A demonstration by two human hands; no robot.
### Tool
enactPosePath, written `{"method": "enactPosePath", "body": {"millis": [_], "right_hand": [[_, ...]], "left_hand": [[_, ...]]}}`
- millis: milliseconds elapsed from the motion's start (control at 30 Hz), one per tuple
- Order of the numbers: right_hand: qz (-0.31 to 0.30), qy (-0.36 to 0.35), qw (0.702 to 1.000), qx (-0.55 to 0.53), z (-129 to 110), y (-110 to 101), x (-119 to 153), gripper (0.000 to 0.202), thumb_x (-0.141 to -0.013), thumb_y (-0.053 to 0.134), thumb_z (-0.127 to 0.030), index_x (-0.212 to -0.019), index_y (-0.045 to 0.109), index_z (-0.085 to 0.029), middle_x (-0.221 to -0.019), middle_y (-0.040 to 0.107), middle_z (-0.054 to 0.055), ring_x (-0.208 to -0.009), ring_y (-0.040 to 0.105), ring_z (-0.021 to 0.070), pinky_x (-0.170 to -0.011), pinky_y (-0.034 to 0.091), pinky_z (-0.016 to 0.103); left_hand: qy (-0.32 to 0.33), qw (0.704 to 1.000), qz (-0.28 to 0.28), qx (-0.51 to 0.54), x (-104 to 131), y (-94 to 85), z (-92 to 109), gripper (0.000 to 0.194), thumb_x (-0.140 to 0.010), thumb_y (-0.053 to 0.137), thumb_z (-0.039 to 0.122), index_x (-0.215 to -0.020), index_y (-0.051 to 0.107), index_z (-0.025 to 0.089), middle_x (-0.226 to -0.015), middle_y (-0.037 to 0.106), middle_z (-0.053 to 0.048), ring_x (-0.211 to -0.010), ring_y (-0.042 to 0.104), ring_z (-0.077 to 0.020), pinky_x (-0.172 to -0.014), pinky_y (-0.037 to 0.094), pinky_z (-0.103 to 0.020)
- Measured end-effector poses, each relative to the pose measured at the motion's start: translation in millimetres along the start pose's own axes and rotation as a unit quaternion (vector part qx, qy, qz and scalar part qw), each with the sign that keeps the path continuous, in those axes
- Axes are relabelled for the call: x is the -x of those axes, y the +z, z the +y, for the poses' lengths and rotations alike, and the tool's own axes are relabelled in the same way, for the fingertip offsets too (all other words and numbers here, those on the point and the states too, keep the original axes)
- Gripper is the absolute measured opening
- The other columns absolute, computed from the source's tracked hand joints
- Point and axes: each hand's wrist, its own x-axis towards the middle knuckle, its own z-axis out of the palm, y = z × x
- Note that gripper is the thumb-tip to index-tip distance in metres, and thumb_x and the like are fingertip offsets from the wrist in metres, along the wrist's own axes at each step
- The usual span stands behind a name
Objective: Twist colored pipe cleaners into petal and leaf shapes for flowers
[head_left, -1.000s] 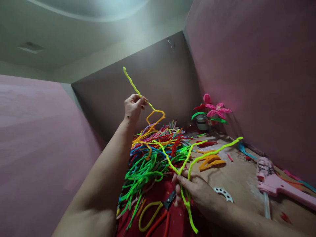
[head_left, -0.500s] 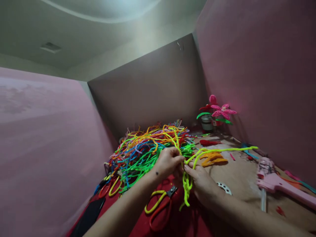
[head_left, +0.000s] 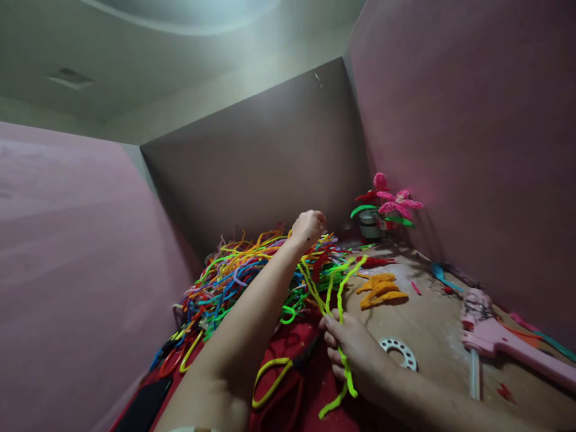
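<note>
My right hand [head_left: 353, 351] is closed around several yellow-green pipe cleaners [head_left: 341, 300]. Their upper ends fan out above the fingers and their lower ends dangle below the hand. Out over the far part of a tangled pile of many-coloured pipe cleaners [head_left: 238, 282] is my left hand [head_left: 309, 228], its fingers curled in. Whatever those fingers hold, if anything, is hidden. Scissors with a yellow and a red handle loop [head_left: 272, 384] lie on the red cloth [head_left: 310, 372] between my forearms, partly in shadow.
On the right lie a pink glue gun [head_left: 495, 342], a white disc with holes [head_left: 399, 353] and orange petal shapes [head_left: 380, 291]. Pink pipe-cleaner flowers [head_left: 399, 204] stand in a small pot [head_left: 369, 223] at the back. A black phone-like slab [head_left: 146, 402] and a second pair of scissors [head_left: 191, 354] sit left.
My left hand has left the yellow-green pipe cleaners and moved up and away over the pile. My right hand has kept them and shifted slightly down; the view has turned a little right.
</note>
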Motion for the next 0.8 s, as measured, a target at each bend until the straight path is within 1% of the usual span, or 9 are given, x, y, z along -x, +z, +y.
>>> {"method": "enactPosePath", "body": {"millis": [33, 67, 133, 200, 233, 367, 533, 667, 800], "right_hand": [[0.001, 0.007, 1.000, 0.016, 0, 0, -1, 0.017, -0.089, 0.032, -0.030, -0.077, 0.038, -0.020, -0.051, 0.033, -0.010, -0.032, 0.025, 0.0020, -0.033, 0.018, 0.015], [0.005, 0.012, 1.000, 0.028, 0, -1, -2, 0.016, -0.089, 0.031, -0.028, -0.077, 0.038, -0.020, -0.050, 0.033, -0.010, -0.031, 0.024, 0.0022, -0.032, 0.018, 0.015], [0.010, 0.022, 0.999, 0.043, 1, -2, -5, 0.015, -0.089, 0.032, -0.029, -0.078, 0.039, -0.020, -0.050, 0.034, -0.010, -0.030, 0.023, 0.0024, -0.032, 0.017, 0.016], [0.012, 0.026, 0.998, 0.059, 2, -3, -8, 0.015, -0.088, 0.035, -0.031, -0.079, 0.041, -0.020, -0.050, 0.036, -0.009, -0.030, 0.025, 0.0025, -0.032, 0.019, 0.016], [0.012, 0.021, 0.997, 0.069, 3, -4, -10, 0.014, -0.087, 0.036, -0.031, -0.079, 0.041, -0.020, -0.050, 0.036, -0.009, -0.030, 0.026, 0.0028, -0.032, 0.020, 0.016], [0.011, 0.015, 0.996, 0.089, 4, -4, -10, 0.015, -0.087, 0.034, -0.028, -0.078, 0.042, -0.020, -0.051, 0.036, -0.008, -0.032, 0.027, 0.0030, -0.033, 0.022, 0.016], [0.015, 0.007, 0.996, 0.087, 2, -3, -7, 0.016, -0.088, 0.029, -0.025, -0.079, 0.041, -0.019, -0.052, 0.036, -0.008, -0.033, 0.028, 0.0035, -0.032, 0.023, 0.016], [0.014, 0.001, 0.997, 0.075, 1, -3, -7, 0.017, -0.088, 0.030, -0.025, -0.078, 0.042, -0.019, -0.052, 0.036, -0.008, -0.034, 0.028, 0.0034, -0.033, 0.022, 0.016], [0.016, 0.003, 0.997, 0.071, 1, -3, -8, 0.016, -0.088, 0.030, -0.025, -0.078, 0.042, -0.019, -0.053, 0.036, -0.008, -0.034, 0.029, 0.0033, -0.033, 0.022, 0.016]], "left_hand": [[-0.015, 0.999, -0.020, -0.022, -7, 11.6, -1, 0.012, -0.070, 0.065, 0.021, -0.081, 0.065, 0.017, -0.086, 0.064, -0.007, -0.088, 0.059, -0.0196, -0.077, 0.044, -0.031], [-0.028, 0.998, -0.036, -0.040, -12, 22.7, -4, 0.013, -0.071, 0.065, 0.022, -0.083, 0.064, 0.015, -0.087, 0.063, -0.007, -0.088, 0.059, -0.0203, -0.077, 0.045, -0.033], [-0.045, 0.995, -0.056, -0.067, -17, 40.7, -10, 0.023, -0.080, 0.056, 0.029, -0.098, 0.058, 0.015, -0.099, 0.060, -0.006, -0.090, 0.058, -0.0179, -0.077, 0.047, -0.036], [-0.050, 0.994, -0.056, -0.079, -20, 50.4, -17, 0.026, -0.083, 0.052, 0.031, -0.104, 0.056, 0.016, -0.104, 0.058, -0.006, -0.092, 0.057, -0.0173, -0.077, 0.048, -0.036], [-0.046, 0.994, -0.052, -0.079, -21, 52.0, -20, 0.024, -0.083, 0.052, 0.031, -0.102, 0.057, 0.016, -0.102, 0.058, -0.006, -0.091, 0.057, -0.0170, -0.077, 0.048, -0.035], [0.003, 0.999, -0.022, -0.044, -32, 43.4, -25, 0.014, -0.076, 0.056, 0.025, -0.080, 0.065, 0.016, -0.079, 0.063, -0.004, -0.080, 0.057, -0.0166, -0.071, 0.043, -0.029], [0.066, 0.997, -0.016, 0.042, -47, 24.3, -24, 0.016, -0.067, 0.054, 0.024, -0.070, 0.068, 0.015, -0.052, 0.055, 0.002, -0.053, 0.050, -0.0103, -0.050, 0.035, -0.021], [0.083, 0.990, -0.033, 0.113, -50, 17.1, -23, 0.018, -0.069, 0.052, 0.025, -0.075, 0.065, 0.014, -0.047, 0.050, 0.004, -0.040, 0.044, -0.0071, -0.042, 0.031, -0.019], [0.084, 0.982, -0.058, 0.160, -48, 16.6, -19, 0.016, -0.072, 0.052, 0.023, -0.079, 0.062, 0.013, -0.051, 0.056, 0.002, -0.035, 0.045, -0.0066, -0.038, 0.030, -0.018]]}}
